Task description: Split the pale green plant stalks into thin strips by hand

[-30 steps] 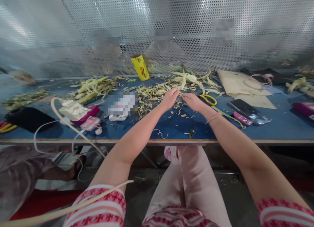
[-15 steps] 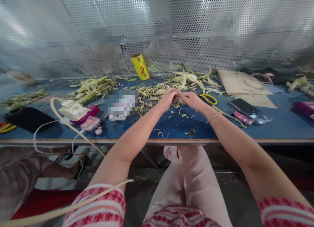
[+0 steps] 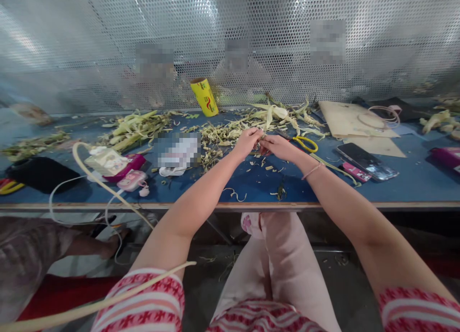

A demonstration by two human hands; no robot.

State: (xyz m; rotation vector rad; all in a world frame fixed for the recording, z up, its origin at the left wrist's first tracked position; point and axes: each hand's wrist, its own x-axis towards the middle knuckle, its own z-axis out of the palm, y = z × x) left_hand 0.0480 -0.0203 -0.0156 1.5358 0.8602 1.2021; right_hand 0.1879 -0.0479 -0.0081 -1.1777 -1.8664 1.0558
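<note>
Over the blue table (image 3: 201, 190), my left hand (image 3: 249, 141) and my right hand (image 3: 276, 146) meet at the fingertips. Both are closed in a pinch, and whatever lies between the fingers is too small and covered to name. Behind and left of them spreads a heap of dry, pale green plant scraps (image 3: 224, 135). Longer pale husk-like leaves (image 3: 275, 114) rest on the far side of the heap. Small cut bits lie on the tabletop below my hands. Yellow-handled scissors (image 3: 305, 144) lie just right of my right hand, their blades partly hidden.
A yellow cardboard tube (image 3: 205, 98) stands tilted by the perforated metal screen (image 3: 251, 16). To the right lie a phone (image 3: 362, 160) and brown paper (image 3: 341, 121). On the left are a pink earphone case (image 3: 132, 179), cables and a black pouch (image 3: 41, 174). Another person's leg (image 3: 46, 246) shows lower left.
My right hand has turned slightly, and its fingers now reach a little under my left fingertips. My left hand stays nearly in place. The scissors show a bit more.
</note>
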